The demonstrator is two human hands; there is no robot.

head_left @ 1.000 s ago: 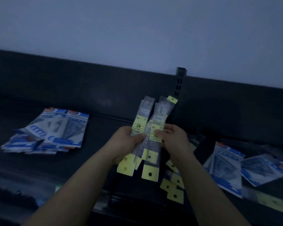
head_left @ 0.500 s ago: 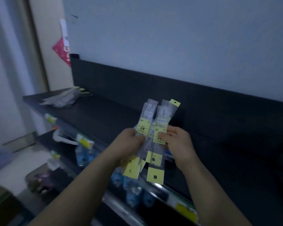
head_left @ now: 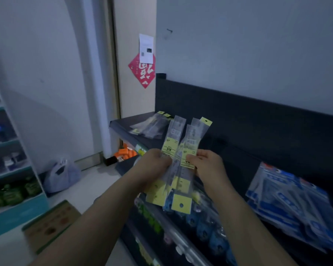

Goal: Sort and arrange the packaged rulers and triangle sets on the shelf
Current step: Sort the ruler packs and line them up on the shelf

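Note:
I hold a fanned bundle of packaged rulers (head_left: 181, 150), clear sleeves with yellow labels and yellow hang tabs, upright above the black shelf (head_left: 258, 143). My left hand (head_left: 154, 166) grips the bundle from the left and my right hand (head_left: 208, 166) pinches it from the right. More packaged rulers (head_left: 152, 124) lie at the shelf's far left end. A pile of blue-and-white triangle sets (head_left: 288, 200) lies on the shelf at the right.
Lower shelves below hold blue packaged goods (head_left: 206, 227) and orange items (head_left: 125, 153). A plastic bag (head_left: 62, 175) sits on the floor by the wall. A cardboard box (head_left: 50, 225) and another shelf unit (head_left: 8, 169) stand at the left.
The view has swung left along the shelf: the left end, wall and floor have come into sight. Both hands still hold the ruler bundle the same way.

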